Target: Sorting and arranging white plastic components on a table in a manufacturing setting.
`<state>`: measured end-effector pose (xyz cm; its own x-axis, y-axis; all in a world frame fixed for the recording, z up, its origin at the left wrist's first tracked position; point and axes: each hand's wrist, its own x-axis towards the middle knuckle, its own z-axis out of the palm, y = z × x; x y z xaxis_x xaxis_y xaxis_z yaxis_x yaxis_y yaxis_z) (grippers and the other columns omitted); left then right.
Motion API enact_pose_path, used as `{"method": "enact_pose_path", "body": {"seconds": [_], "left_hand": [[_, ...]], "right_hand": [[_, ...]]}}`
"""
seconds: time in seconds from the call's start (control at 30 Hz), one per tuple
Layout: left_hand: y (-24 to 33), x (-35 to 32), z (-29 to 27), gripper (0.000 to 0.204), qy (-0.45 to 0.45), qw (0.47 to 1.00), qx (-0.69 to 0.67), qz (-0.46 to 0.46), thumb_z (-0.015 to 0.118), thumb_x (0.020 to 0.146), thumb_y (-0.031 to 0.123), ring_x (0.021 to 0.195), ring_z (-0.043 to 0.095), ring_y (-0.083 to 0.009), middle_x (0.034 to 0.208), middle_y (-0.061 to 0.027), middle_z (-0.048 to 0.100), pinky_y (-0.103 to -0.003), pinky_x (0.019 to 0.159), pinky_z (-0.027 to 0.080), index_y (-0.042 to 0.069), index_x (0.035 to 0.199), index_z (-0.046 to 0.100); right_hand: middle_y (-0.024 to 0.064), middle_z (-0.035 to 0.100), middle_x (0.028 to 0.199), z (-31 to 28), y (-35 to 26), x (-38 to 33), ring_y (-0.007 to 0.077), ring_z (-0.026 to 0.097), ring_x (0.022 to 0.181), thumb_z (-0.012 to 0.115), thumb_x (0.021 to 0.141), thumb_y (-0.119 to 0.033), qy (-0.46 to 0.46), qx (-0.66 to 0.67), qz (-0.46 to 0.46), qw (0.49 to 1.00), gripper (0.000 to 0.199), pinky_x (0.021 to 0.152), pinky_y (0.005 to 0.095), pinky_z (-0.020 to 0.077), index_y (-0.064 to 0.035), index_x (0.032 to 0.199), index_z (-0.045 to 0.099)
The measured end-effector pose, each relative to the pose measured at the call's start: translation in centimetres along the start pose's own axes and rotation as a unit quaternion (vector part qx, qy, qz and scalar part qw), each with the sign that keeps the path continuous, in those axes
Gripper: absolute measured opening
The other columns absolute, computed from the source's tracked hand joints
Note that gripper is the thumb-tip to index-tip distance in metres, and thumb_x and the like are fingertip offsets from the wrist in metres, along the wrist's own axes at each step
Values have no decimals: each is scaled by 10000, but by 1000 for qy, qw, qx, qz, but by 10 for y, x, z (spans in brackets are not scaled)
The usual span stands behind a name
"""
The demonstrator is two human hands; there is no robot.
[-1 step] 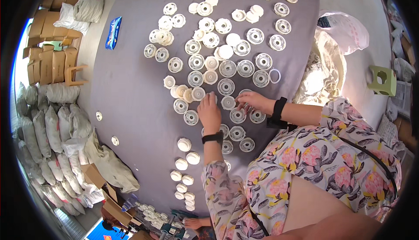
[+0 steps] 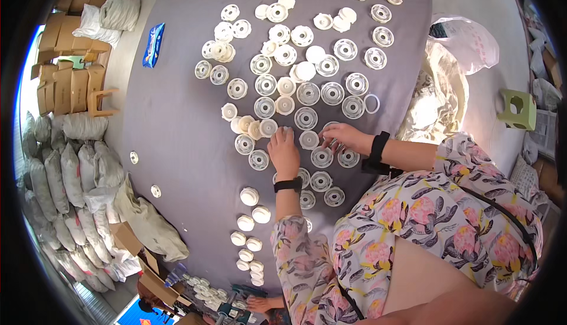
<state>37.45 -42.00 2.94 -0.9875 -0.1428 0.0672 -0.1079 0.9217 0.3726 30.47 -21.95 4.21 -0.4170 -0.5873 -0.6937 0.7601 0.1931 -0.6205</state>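
My left hand [image 2: 284, 152] is at the middle of the dark grey table, palm down with its fingers bent together. Its fingertips hide what is beneath them; a round cream-white plastic cap [image 2: 268, 128] lies just left of them. To the right, my right hand [image 2: 345, 138] reaches in with its fingers slightly apart and curved down. Under and beside those fingers are a white ringed plastic disc [image 2: 322, 157] and another such disc [image 2: 348, 158]. A paler disc [image 2: 308, 140] rests between my two hands.
Many similar discs and caps are spread over the far table [image 2: 183, 88]. Stacked white caps [image 2: 249, 196] line the near left. A blue packet [image 2: 153, 45] lies far left. Sacks [image 2: 71, 171] are piled beyond. Another person's hand [image 2: 257, 304] shows at the bottom, beside a green stool [image 2: 517, 109] far right.
My left hand has shifted very slightly, and the white edge at its fingertips is less visible. The other person's hand at the bottom has moved a little.
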Motion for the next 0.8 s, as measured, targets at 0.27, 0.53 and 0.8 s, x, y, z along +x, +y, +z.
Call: {"method": "enact_pose_path", "body": {"seconds": [0.27, 0.53, 0.8], "left_hand": [[-10, -23, -4, 432, -13, 1000, 3, -21, 648, 681, 41, 964, 507, -322, 1058, -137, 518, -427, 821, 423, 56, 1094, 522], [-67, -49, -33, 417, 102, 960, -130, -227, 676, 701, 88, 999, 509, -327, 1072, -161, 522, -388, 848, 428, 8, 1085, 534], [-83, -78, -32, 374, 71, 978, -9, -198, 704, 657, 135, 953, 518, -338, 1006, -149, 546, -414, 835, 421, 33, 992, 575]], "right_hand": [[46, 611, 811, -38, -21, -22, 116, 559, 606, 477, 866, -332, 59, 62, -51, 995, 340, 486, 242, 412, -80, 1087, 533], [31, 588, 739, -128, -10, -47, 119, 559, 582, 461, 869, -399, 163, 81, -44, 982, 354, 464, 227, 392, -89, 988, 583], [62, 599, 649, -151, 19, -38, 146, 515, 460, 408, 884, -408, 233, 97, 12, 968, 374, 376, 262, 329, -73, 899, 573]]}}
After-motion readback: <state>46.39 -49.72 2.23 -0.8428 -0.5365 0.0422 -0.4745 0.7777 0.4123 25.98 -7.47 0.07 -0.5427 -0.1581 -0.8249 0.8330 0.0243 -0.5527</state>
